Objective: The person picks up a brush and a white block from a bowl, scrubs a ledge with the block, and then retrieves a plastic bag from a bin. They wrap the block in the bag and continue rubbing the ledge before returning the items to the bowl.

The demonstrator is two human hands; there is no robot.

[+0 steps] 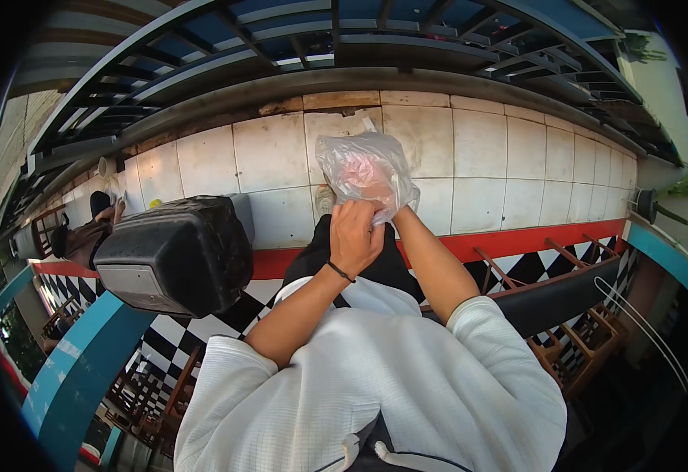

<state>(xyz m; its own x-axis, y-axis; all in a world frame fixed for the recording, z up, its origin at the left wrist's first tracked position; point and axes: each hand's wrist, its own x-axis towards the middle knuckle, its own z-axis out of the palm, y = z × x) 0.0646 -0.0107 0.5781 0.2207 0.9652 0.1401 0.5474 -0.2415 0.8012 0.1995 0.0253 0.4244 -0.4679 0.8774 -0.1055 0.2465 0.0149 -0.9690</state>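
Note:
A thin, crumpled, translucent plastic bag [397, 161] is in front of me, over the white tiles. My left hand [357, 236], with a dark band on its wrist, is closed with its fingers pinching the bag's near edge. From the right, my right hand [377, 191] reaches into the bag and shows only faintly through the plastic. A pinkish patch is visible inside the bag, and I cannot tell whether it is my fingers or something held.
To the left is a large black bin [163, 259] with a dark liner. Beyond it a person [84, 240] sits low near the tiles [273, 149]. A dark metal railing [281, 55] curves across the far side. Right of me are a dark bench [548, 303] and wooden chairs [595, 338].

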